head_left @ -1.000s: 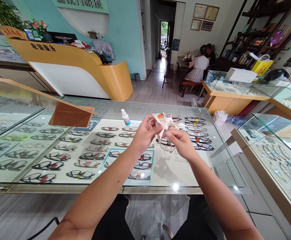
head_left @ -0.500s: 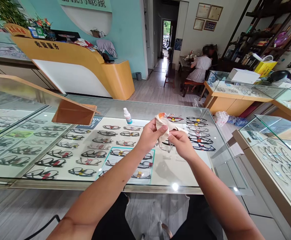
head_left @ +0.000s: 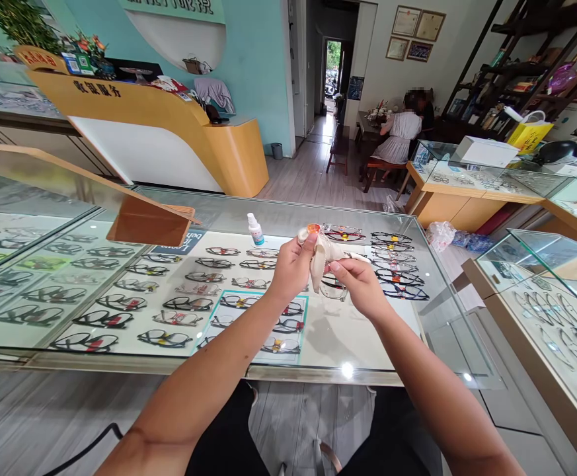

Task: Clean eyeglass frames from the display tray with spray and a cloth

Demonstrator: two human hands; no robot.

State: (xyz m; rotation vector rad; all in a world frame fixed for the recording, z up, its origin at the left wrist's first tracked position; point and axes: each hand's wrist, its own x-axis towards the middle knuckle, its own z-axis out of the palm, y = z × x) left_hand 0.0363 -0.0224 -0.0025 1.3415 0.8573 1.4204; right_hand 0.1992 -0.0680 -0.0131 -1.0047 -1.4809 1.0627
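Observation:
My left hand (head_left: 291,268) grips a cream cleaning cloth (head_left: 320,254) with an orange patch at its top. My right hand (head_left: 360,283) pinches the cloth's lower part against a pair of clear-framed glasses (head_left: 332,286), which hangs just below the cloth. Both hands are held above the glass counter (head_left: 229,215). A small white spray bottle (head_left: 255,229) with a blue label stands on the counter, to the left of my left hand.
Rows of eyeglass frames (head_left: 119,302) lie inside the glass case. A wooden shelf edge (head_left: 147,221) juts over the counter at the left. More display cases (head_left: 540,291) stand to the right. Two people (head_left: 407,129) sit at a table far back.
The cloth has bunched narrower and my left hand has shifted slightly up along it. The glasses stay below the cloth in my right hand.

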